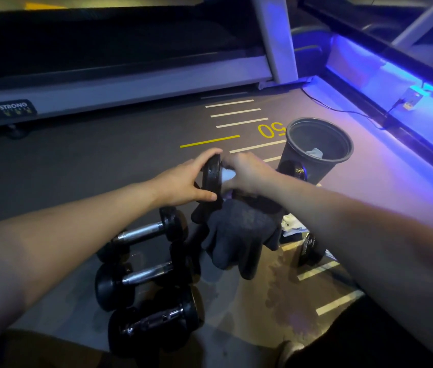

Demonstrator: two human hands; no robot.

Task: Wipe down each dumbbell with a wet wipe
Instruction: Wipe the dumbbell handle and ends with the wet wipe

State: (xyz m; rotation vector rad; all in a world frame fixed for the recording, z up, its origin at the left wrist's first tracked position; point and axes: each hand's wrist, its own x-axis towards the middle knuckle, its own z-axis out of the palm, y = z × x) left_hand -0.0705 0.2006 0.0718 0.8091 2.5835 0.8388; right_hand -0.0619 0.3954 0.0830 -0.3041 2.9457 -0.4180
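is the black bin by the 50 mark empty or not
Not empty: a crumpled white wipe lies inside the black bin. How much else it holds cannot be told.

Gym: treadmill [119, 83], dumbbells [141, 232].

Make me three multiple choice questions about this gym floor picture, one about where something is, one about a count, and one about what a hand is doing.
1. Where is the black bin?
A. beyond the right hand
B. on the treadmill
C. beside the left elbow

2. How many dumbbells lie in the row under the left forearm?
A. one
B. three
C. six

3. What is the left hand doing?
A. hanging idle
B. gripping one end of the held dumbbell
C. reaching into the bin

Answers:
1 A: the bin stands on the floor just past the right hand.
2 B: three chrome-handled dumbbells lie side by side.
3 B: its fingers curl over the black end while the right hand holds a white wet wipe against it.
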